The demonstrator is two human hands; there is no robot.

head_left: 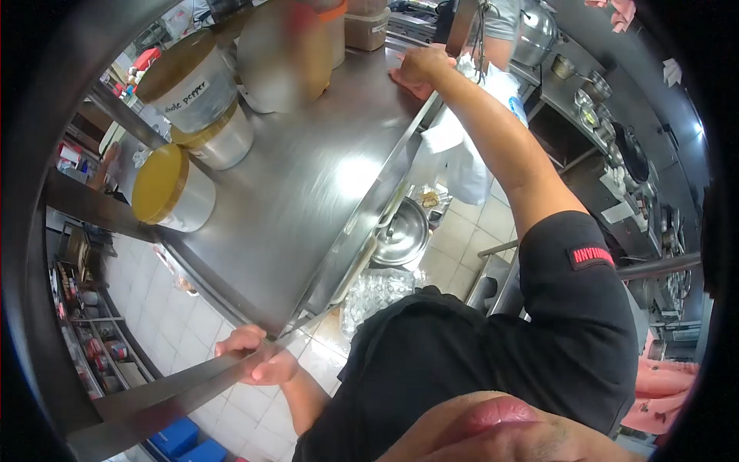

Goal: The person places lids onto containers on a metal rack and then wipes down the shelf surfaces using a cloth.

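Note:
My left hand (258, 356) is closed around a flat-faced metal post (177, 385) at the near corner of the steel table (308, 177). At the far right edge of the table, my right hand (422, 68) rests with its fingers curled. Whatever may be under those fingers is hidden. White plastic bags (469, 165) hang below my right forearm, beside the table edge. On the table's left side stand tubs with yellowish lids: a tub marked "whole pepper" (196, 92) on top of another tub (223, 138), and a single tub (185, 192) nearer to me.
Farther back on the table are a large blurred container (281, 61) and brown-filled boxes (366, 29). Below the right edge sit a round steel lid or bowl (404, 235) and clear plastic containers (377, 296). Another person (504, 31) stands beyond. Pans line the right counter.

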